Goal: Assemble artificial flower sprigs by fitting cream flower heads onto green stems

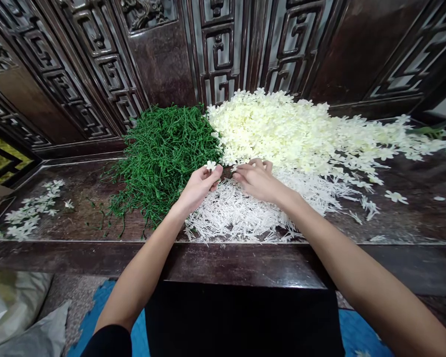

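Note:
Between the thumb and fingers of my left hand [202, 186] is a small white artificial flower [210, 165], its petals facing up. This hand is at the right edge of a heap of green plastic stems [167, 153]. My right hand [258, 179] lies just to the right, its fingers bent at the lower edge of a large pile of cream-white flower heads [282, 129]. What its fingertips grip, if anything, is hidden. Beneath both hands spreads a heap of thin white sticks [241, 213], probably plastic flower centres.
Everything lies on a dark wooden bench [245, 263] with a carved lattice back [223, 54]. Assembled white flower sprigs [31, 210] rest at the left end. Loose flowers [396, 197] are scattered on the right. Pale sacks [18, 307] stand on the floor at lower left.

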The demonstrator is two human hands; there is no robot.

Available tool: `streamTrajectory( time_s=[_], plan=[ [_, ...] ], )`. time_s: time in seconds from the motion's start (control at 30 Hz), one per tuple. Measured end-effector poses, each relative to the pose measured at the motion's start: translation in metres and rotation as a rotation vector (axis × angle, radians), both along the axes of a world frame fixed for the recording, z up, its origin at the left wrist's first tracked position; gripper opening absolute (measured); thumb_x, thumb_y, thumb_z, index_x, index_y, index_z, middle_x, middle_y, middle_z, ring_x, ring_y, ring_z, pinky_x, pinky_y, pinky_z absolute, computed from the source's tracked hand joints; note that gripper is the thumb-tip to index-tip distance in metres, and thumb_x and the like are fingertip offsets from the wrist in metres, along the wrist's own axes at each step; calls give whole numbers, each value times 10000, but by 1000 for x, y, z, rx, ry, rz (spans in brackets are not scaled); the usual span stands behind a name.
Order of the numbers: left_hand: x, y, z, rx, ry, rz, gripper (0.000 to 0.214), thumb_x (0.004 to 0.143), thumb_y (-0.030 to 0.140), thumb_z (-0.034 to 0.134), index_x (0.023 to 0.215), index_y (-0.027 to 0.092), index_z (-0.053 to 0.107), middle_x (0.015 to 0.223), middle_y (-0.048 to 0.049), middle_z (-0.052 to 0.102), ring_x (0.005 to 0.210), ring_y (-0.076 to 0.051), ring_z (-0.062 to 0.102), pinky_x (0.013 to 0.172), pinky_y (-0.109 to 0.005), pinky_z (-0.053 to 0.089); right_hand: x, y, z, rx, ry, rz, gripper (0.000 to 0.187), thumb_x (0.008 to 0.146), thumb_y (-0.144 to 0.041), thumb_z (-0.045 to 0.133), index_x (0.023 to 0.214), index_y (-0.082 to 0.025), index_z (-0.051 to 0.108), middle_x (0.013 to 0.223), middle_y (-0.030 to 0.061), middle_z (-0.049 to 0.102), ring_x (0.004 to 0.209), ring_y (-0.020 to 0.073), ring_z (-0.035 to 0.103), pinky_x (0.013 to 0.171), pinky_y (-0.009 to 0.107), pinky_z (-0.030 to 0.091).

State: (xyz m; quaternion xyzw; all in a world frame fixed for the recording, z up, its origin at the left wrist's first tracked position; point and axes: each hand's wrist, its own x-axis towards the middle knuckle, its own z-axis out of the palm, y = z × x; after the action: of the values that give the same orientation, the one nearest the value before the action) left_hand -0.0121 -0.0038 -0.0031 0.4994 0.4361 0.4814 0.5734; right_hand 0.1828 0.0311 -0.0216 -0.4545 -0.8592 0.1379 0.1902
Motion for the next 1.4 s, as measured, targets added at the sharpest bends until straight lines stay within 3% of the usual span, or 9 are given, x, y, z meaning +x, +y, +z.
streamTrajectory(
  time_s=[0.1, 0.2, 0.3, 0.43, 0.63, 0.73, 0.97, 1.27, 1.4],
  plan=[
    [-2, 0, -3, -3, 52, -23, 483, 645, 502, 840, 752, 168, 509, 696, 35, 468, 593, -63, 404, 544, -228, 331, 1, 1, 10, 38, 217, -121, 218, 902, -280, 540, 887, -191, 738, 1063, 125, 736, 1139, 389, 548, 1005, 660, 320],
    [-4, 0, -5, 19, 88, -17, 504, 538, 325, 919, 816, 157, 535, 765, 24, 522, 668, -72, 473, 630, -235, 401, 1, -1, 22, -77, 485, -127, 131, 820, -271, 652, 850, -177, 737, 947, 111, 749, 957, 305, 663, 933, 563, 463],
    [-5, 1, -5, 84, 100, 10, 487, 520, 231, 920, 860, 142, 582, 809, 11, 568, 735, -84, 529, 707, -246, 445, 1, -5, 30, -245, 657, -16, 219, 769, -366, 742, 839, -161, 705, 884, 98, 731, 823, 235, 682, 845, 486, 537],
    [-4, 1, -4, 132, 85, 11, 276, 701, 263, 808, 910, 132, 683, 814, -28, 634, 741, -99, 567, 694, -249, 461, -1, -11, 34, -451, 756, 127, 308, 722, -392, 806, 849, -165, 640, 843, 75, 728, 771, 192, 692, 804, 439, 564],
    [-2, 3, -5, 130, 65, 15, 237, 684, 279, 818, 848, 139, 719, 692, -3, 630, 589, -71, 488, 554, -227, 389, -9, -14, 30, -589, 848, 97, 337, 679, -344, 841, 809, -169, 584, 757, 66, 737, 745, 194, 715, 777, 411, 568],
    [-1, 4, -7, 135, 50, 56, 244, 659, 297, 834, 791, 137, 706, 655, 10, 608, 564, -61, 459, 528, -218, 362, -8, -13, 28, -528, 802, 58, 307, 696, -329, 820, 835, -171, 597, 763, 61, 735, 735, 194, 708, 756, 408, 563],
    [-2, 4, -3, 34, -36, 133, 312, 631, 255, 854, 844, 119, 670, 662, 9, 625, 580, -62, 525, 559, -212, 413, 2, -9, 23, -399, 245, 197, 94, 760, -247, 710, 838, -208, 745, 959, 65, 756, 890, 246, 699, 847, 477, 552],
    [-3, 4, 2, -28, -58, 117, 274, 621, 218, 854, 810, 118, 683, 657, 10, 632, 566, -52, 518, 543, -196, 392, 3, -4, 6, -295, 181, 147, 85, 757, -213, 675, 746, -219, 759, 819, 61, 748, 730, 227, 679, 722, 449, 571],
    [-3, 3, 2, -56, -86, 116, 253, 621, 187, 848, 803, 106, 693, 644, 9, 623, 559, -48, 496, 538, -191, 364, 3, -7, 11, -310, 100, 105, 114, 768, -178, 654, 794, -208, 761, 866, 68, 747, 789, 232, 686, 806, 479, 562]
  ],
)
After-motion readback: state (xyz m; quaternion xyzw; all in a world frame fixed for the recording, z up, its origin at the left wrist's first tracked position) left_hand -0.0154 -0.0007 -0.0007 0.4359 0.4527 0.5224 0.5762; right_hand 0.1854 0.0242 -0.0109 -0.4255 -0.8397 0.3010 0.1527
